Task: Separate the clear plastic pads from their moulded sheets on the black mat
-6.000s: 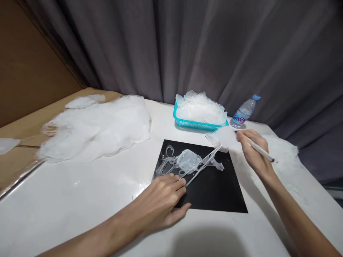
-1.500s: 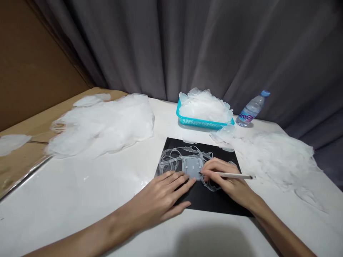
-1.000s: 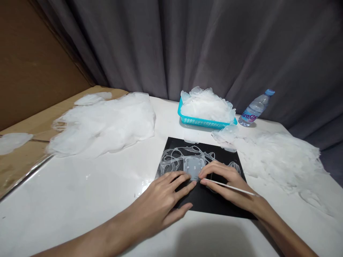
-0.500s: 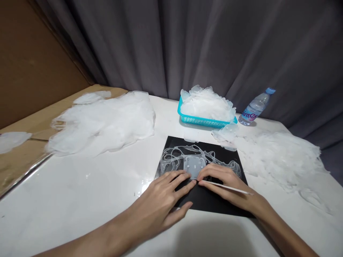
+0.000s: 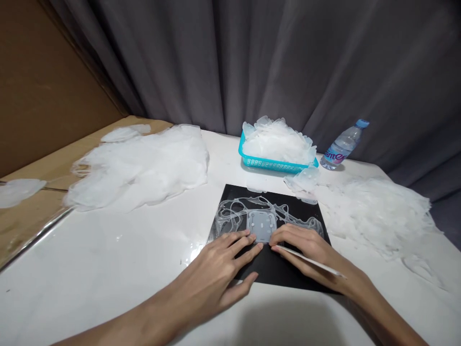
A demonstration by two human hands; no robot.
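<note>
A translucent square silicone piece with thin stringy flash around it lies on a black mat. My left hand lies flat on the mat, its fingertips pressing the piece's near left edge. My right hand rests on the mat at the piece's near right corner and grips a thin white stick tool, whose tip points at the piece.
A turquoise basket heaped with translucent pieces stands behind the mat, a water bottle to its right. Piles of translucent trimmings cover the table's far left and right. A grey curtain hangs behind.
Six seconds ago my right hand was raised near the basket, pulling a strand of flash. It has since come down onto the mat beside the piece; in the last second both hands barely moved.
</note>
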